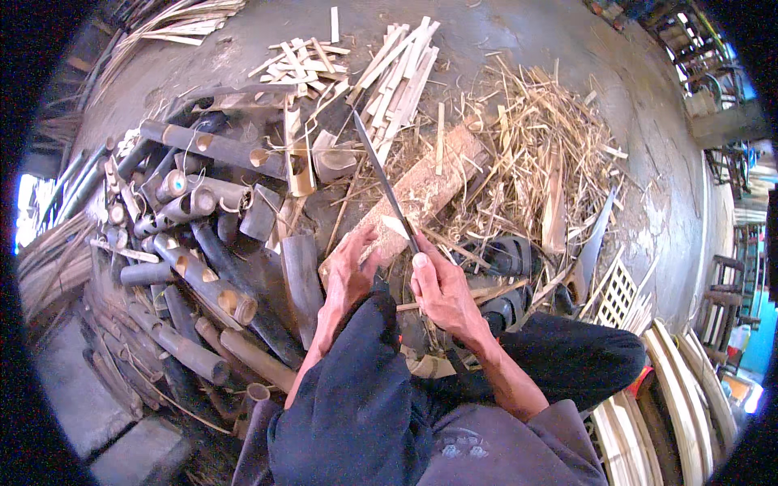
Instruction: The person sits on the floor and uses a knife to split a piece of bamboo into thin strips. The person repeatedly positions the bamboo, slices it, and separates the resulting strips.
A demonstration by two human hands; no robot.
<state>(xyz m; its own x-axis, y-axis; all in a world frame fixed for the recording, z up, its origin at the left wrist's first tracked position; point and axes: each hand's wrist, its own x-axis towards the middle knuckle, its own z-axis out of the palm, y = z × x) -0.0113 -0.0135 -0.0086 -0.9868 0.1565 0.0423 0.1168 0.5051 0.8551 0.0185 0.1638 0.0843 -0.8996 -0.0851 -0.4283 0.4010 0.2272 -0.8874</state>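
My right hand (444, 290) is wrapped round the handle of a long knife, thumb along the top. The dark blade (378, 166) points away from me and slightly left, over a worn wooden board (442, 182) strewn with shavings. My left hand (348, 269) is curled at the near left end of the board. By its fingertips, close to the base of the blade, is a small pale bamboo piece (395, 224), which the hand appears to pinch. The exact grip is partly hidden.
Dark bamboo tubes (235, 154) lie heaped at the left. Pale split strips (403, 77) are piled beyond the board, with a mound of shavings (559, 134) to its right. A saw (596, 243) and a latticed piece (617, 296) lie right of my sandal (506, 255).
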